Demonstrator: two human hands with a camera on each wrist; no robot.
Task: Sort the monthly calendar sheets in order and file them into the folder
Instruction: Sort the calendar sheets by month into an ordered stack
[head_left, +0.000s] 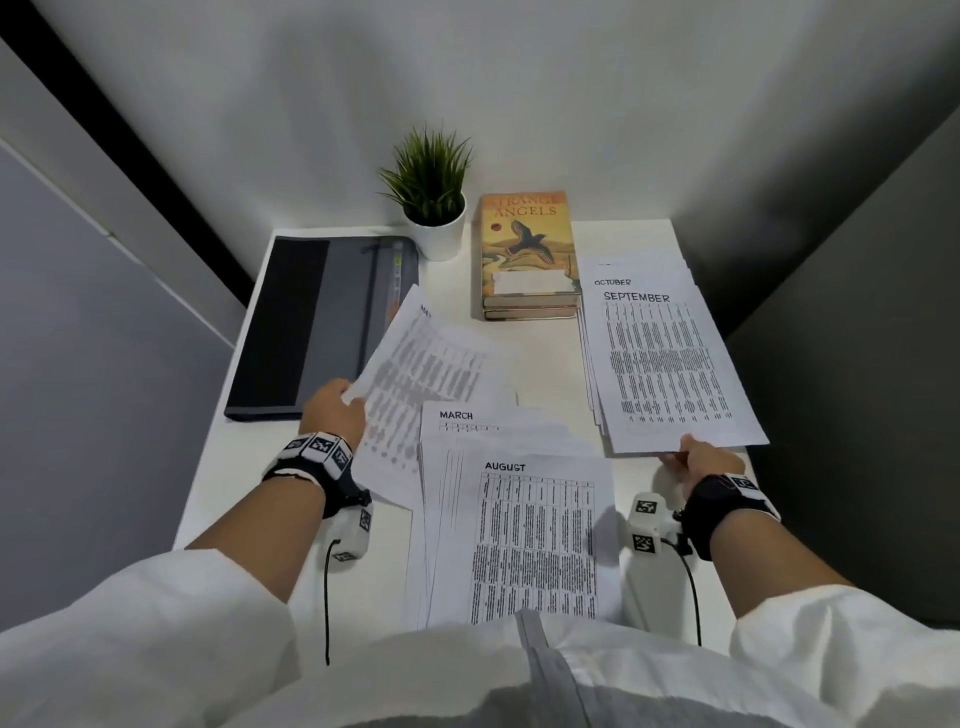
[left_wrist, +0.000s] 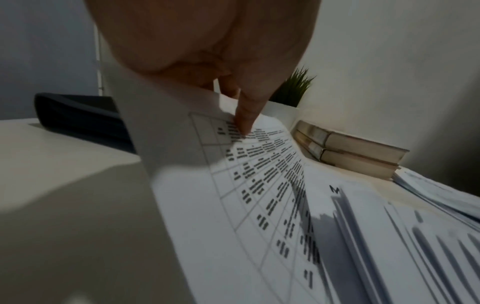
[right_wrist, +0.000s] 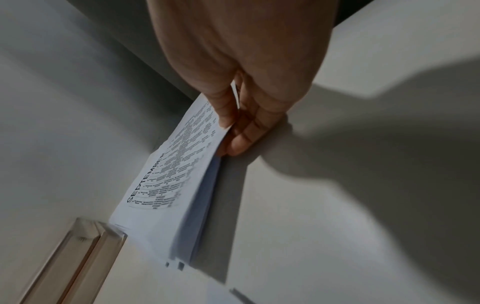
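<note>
My left hand (head_left: 340, 397) pinches the edge of one blurred calendar sheet (head_left: 426, 364) and holds it raised over the desk's left middle; its thumb (left_wrist: 246, 115) presses on the print of this sheet (left_wrist: 233, 185). My right hand (head_left: 693, 457) pinches the near edge of the SEPTEMBER sheet (head_left: 670, 358), which lies on a small pile at the right with OCTOBER (head_left: 613, 282) showing beneath; in the right wrist view the fingers (right_wrist: 239, 142) curl under the SEPTEMBER sheet (right_wrist: 176, 174). A fanned stack topped by AUGUST (head_left: 535, 540), with MARCH (head_left: 457, 415) behind, lies in front of me. The dark grey folder (head_left: 311, 322) lies shut at the back left.
A potted green plant (head_left: 434, 202) and two stacked books (head_left: 527, 260) stand at the back of the white desk (head_left: 244, 467), against the wall. Walls close in on both sides. The desk's left edge runs close beside the folder.
</note>
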